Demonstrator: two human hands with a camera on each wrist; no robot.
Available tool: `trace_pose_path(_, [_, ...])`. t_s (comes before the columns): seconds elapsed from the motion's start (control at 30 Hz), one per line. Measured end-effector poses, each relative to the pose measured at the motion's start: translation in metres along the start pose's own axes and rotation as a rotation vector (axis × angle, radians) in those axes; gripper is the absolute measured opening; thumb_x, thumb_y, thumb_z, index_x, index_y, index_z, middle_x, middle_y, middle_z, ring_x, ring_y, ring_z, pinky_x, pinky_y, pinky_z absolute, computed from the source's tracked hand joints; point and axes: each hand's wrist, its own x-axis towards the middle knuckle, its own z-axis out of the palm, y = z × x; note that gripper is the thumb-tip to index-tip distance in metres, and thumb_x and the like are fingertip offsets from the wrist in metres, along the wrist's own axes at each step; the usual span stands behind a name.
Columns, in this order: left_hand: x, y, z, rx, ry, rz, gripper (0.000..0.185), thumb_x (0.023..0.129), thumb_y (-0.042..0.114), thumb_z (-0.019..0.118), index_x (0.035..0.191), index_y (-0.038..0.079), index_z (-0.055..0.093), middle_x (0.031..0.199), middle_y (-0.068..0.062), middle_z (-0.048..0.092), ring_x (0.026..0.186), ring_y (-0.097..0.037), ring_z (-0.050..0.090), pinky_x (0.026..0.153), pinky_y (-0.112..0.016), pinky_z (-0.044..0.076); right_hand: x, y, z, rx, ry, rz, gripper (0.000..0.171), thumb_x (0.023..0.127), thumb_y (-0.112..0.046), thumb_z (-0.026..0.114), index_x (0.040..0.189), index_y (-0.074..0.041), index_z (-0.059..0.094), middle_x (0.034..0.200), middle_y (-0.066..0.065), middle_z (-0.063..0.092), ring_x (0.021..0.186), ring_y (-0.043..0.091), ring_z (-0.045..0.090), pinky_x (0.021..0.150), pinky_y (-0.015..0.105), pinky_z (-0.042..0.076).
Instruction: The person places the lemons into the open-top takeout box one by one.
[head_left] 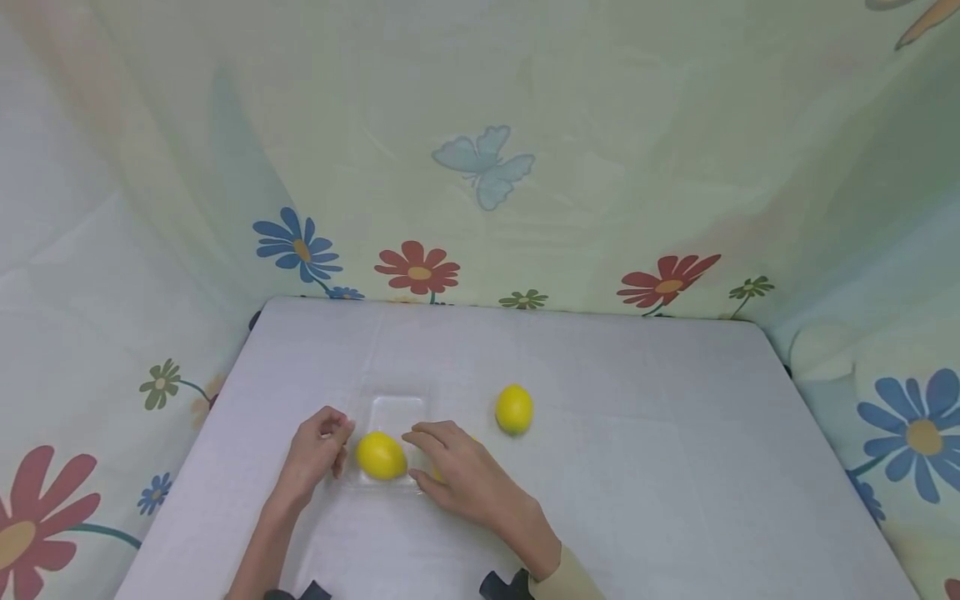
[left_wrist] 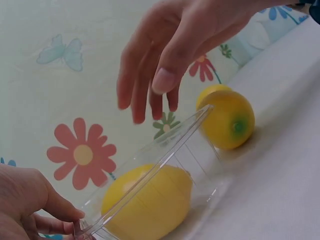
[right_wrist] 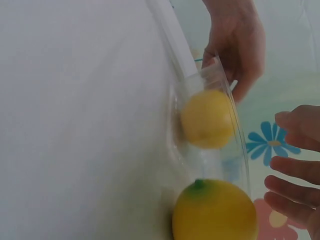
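White table (head_left: 637, 467), floral cloth walls (head_left: 600, 167) — soft light

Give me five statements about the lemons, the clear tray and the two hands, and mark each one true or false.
1. A lemon lies in the clear tray. True.
2. The left hand pinches the tray's edge. True, as the left wrist view shows.
3. The right hand grips the far lemon. False: that lemon lies apart on the table, beyond the hand, untouched.
4. The tray is opaque and blue. False: it is transparent, and the lemon shows through its wall.
5. The right hand's fingers are clenched in a fist. False: they are spread and nearly straight beside the tray.
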Motion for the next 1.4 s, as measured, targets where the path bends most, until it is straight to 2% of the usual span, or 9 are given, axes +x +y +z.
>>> trace_pose_path(0.23, [0.000,0.002,0.000,0.009,0.001,-0.001,0.019,0.104,0.015,0.056,0.112,-0.003,0.057,0.085,-0.013,0.058,0.053,-0.016,0.047,0.047,-0.025,0.045,-0.017,0.010,-0.008,0.013,0.075,0.046,0.049,0.086,-0.018,0.084,0.130,-0.012,0.063,0.134,0.006,0.063,0.122,0.021,0.060,0.098,0.030,0.056])
trace_pose_path(0.43, [-0.002,0.002,0.000,0.007,0.000,-0.002,0.019,0.104,0.015,0.057,0.112,-0.003,0.057,0.084,-0.012,0.058,0.052,-0.015,0.047,0.047,-0.025,0.045,-0.030,0.020,-0.010,0.008,0.040,0.164,0.054,0.085,-0.025,0.085,0.133,-0.014,0.062,0.140,0.009,0.060,0.125,0.023,0.059,0.100,0.037,0.056])
trace_pose_path(0.53, [-0.002,0.001,0.000,0.003,-0.001,-0.003,0.019,0.104,0.015,0.057,0.112,-0.003,0.057,0.084,-0.012,0.058,0.052,-0.015,0.047,0.046,-0.025,0.045,-0.035,0.024,-0.008,0.007,0.019,0.194,0.056,0.084,-0.028,0.086,0.133,-0.014,0.062,0.139,0.009,0.060,0.124,0.022,0.059,0.099,0.036,0.056])
trace_pose_path(0.77, [0.000,0.001,0.000,0.014,0.003,-0.002,0.020,0.104,0.016,0.057,0.113,-0.002,0.057,0.084,-0.012,0.058,0.052,-0.015,0.047,0.046,-0.025,0.045,-0.043,0.028,-0.003,0.028,0.009,0.214,0.063,0.082,-0.030,0.088,0.135,-0.012,0.060,0.138,0.012,0.061,0.125,0.026,0.060,0.100,0.041,0.056])
trace_pose_path(1.07, [0.001,0.001,0.000,0.021,0.009,-0.012,0.019,0.104,0.016,0.057,0.112,-0.002,0.057,0.084,-0.011,0.057,0.053,-0.016,0.047,0.046,-0.024,0.044,-0.047,0.028,0.007,0.086,-0.050,0.257,0.070,0.084,-0.035,0.086,0.143,-0.014,0.055,0.147,0.016,0.054,0.125,0.030,0.060,0.095,0.042,0.059])
trace_pose_path(1.4, [0.000,0.002,0.000,0.017,0.004,-0.008,0.019,0.104,0.016,0.057,0.111,-0.002,0.056,0.083,-0.012,0.057,0.053,-0.016,0.047,0.046,-0.025,0.044,-0.046,0.029,0.016,0.070,-0.068,0.256,0.069,0.083,-0.035,0.087,0.141,-0.016,0.056,0.147,0.013,0.053,0.126,0.028,0.058,0.096,0.041,0.058])
